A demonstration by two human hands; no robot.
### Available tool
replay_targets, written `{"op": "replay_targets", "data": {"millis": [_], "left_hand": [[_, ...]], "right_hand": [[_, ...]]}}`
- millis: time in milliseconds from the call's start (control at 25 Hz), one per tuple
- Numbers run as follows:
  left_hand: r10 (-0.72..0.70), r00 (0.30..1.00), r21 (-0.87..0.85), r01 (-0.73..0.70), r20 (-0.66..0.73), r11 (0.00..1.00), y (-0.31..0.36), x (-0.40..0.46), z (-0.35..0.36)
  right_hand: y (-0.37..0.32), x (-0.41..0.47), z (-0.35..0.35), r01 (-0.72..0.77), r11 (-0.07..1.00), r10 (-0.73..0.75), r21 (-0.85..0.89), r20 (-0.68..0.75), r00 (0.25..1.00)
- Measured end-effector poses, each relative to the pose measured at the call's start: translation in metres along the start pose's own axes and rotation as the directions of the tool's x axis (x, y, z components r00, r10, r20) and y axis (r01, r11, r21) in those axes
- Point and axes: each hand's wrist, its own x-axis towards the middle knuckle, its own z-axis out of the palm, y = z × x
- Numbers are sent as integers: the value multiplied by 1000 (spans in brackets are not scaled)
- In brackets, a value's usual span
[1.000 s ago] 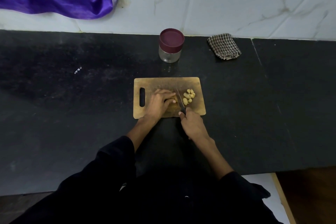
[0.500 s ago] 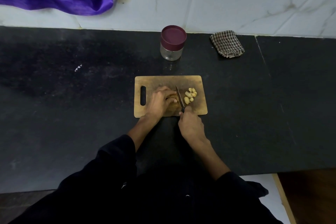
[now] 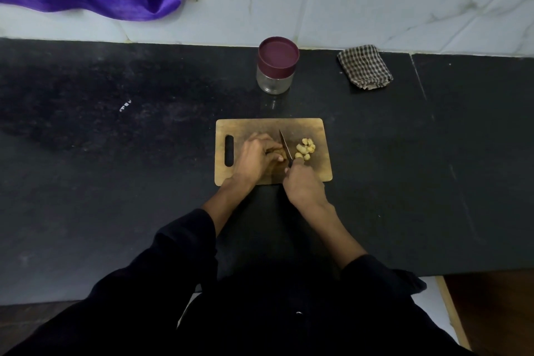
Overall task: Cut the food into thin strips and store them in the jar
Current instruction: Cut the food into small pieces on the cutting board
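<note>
Cutting on board [image 3: 313,127].
Right hand [image 3: 303,186] grips knife [image 3: 285,148]; left hand [image 3: 257,157] curled, pinning food beside blade; cut pieces [image 3: 304,149] right.

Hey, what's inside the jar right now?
The jar looks empty through its clear lower wall. The maroon lid is on, hiding the upper part, so that stretch can't be checked.

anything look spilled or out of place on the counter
Nothing spilled. The pale cut food pieces sit together on the wooden cutting board. One oddity: the clear jar with maroon lid is closed.
</note>
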Motion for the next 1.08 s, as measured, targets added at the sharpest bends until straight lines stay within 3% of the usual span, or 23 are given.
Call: {"op": "replay_targets", "data": {"millis": [600,1080], "left_hand": [[-62,998,-53,60,-34,997,6,-5,3],[-22,1000,-57,23,14,998,6,0,-3]], "right_hand": [[12,-20,16,-45,999,45,1,25,999],[-1,-4,7,-104,994,105,-23,70,992]]}}
